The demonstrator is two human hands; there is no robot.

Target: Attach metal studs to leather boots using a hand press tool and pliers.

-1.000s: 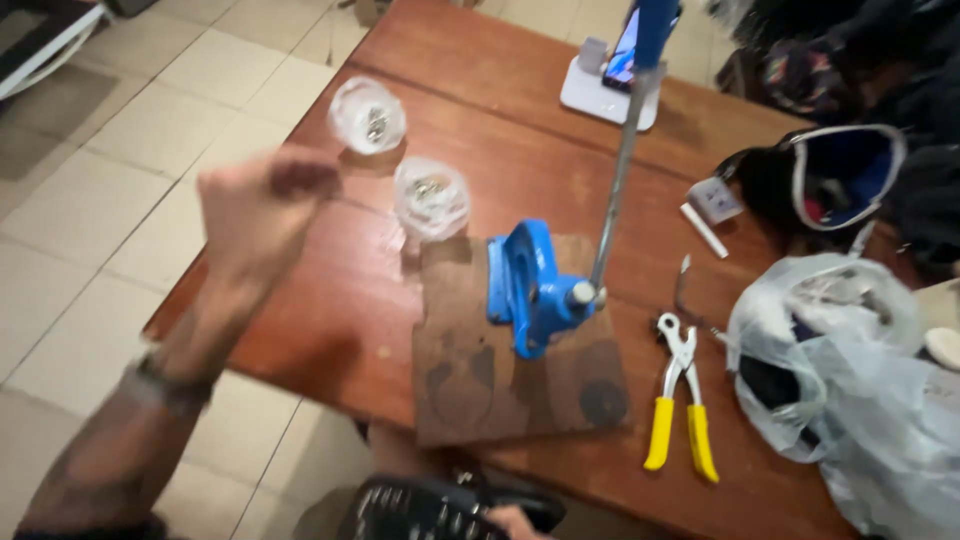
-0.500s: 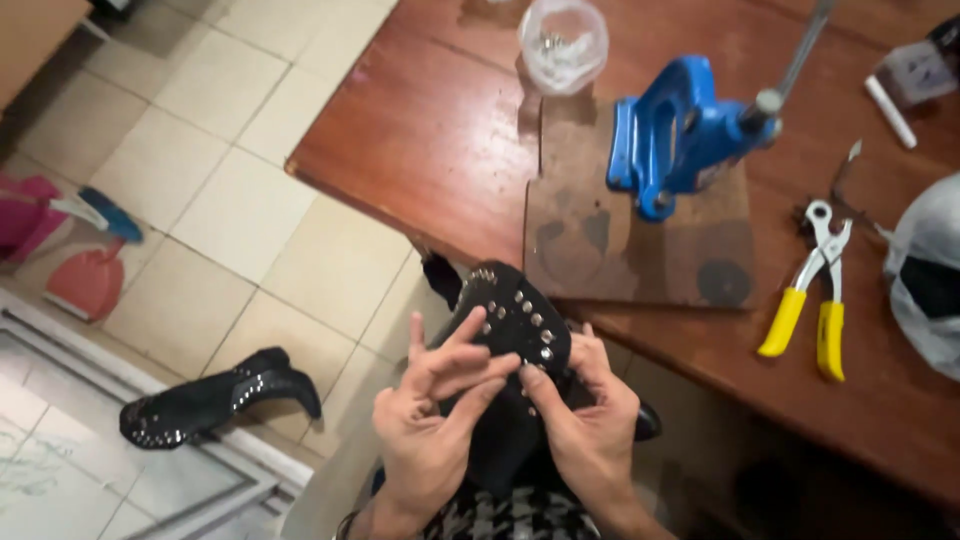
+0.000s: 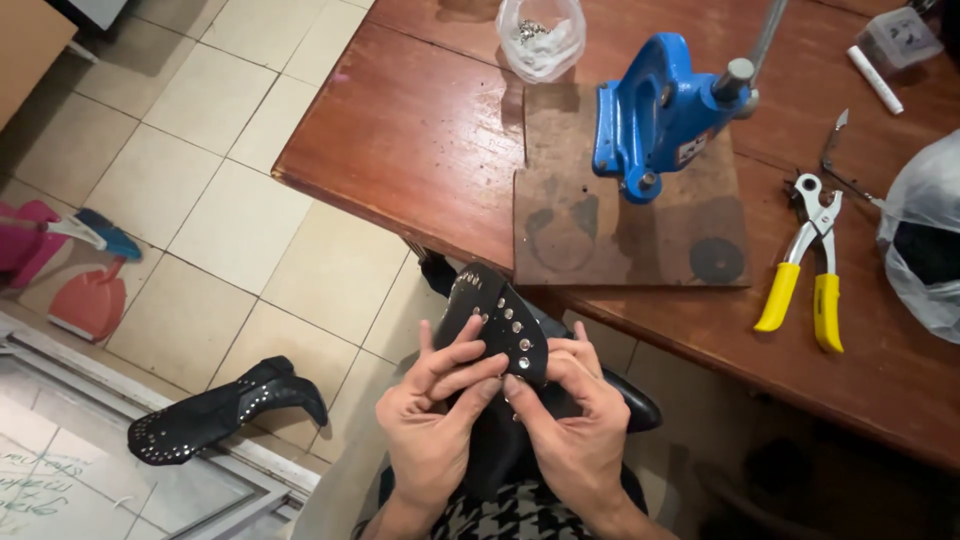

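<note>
A black leather piece [image 3: 497, 320] set with silver studs rests over my lap, below the table's front edge. My left hand [image 3: 437, 415] grips its left side, fingers curled onto the studded face. My right hand [image 3: 575, 420] holds the lower right part, thumb and fingertips pressed against the leather near the studs. Both hands touch each other over the piece. A blue hand press [image 3: 665, 115] stands on a brown board [image 3: 570, 225] on the wooden table [image 3: 410, 130] just beyond my hands.
Yellow-handled pliers [image 3: 805, 270] lie right of the board. A clear container of small metal parts [image 3: 540, 38] stands behind it. A plastic bag [image 3: 925, 235] sits at the right edge. A second black studded piece [image 3: 215, 412] lies on the tiled floor, near a pink dustpan [image 3: 85, 300].
A second ago my left arm was raised over the table. The view has since dropped to my lap, and both hands now hold the studded leather, held much as half a second ago.
</note>
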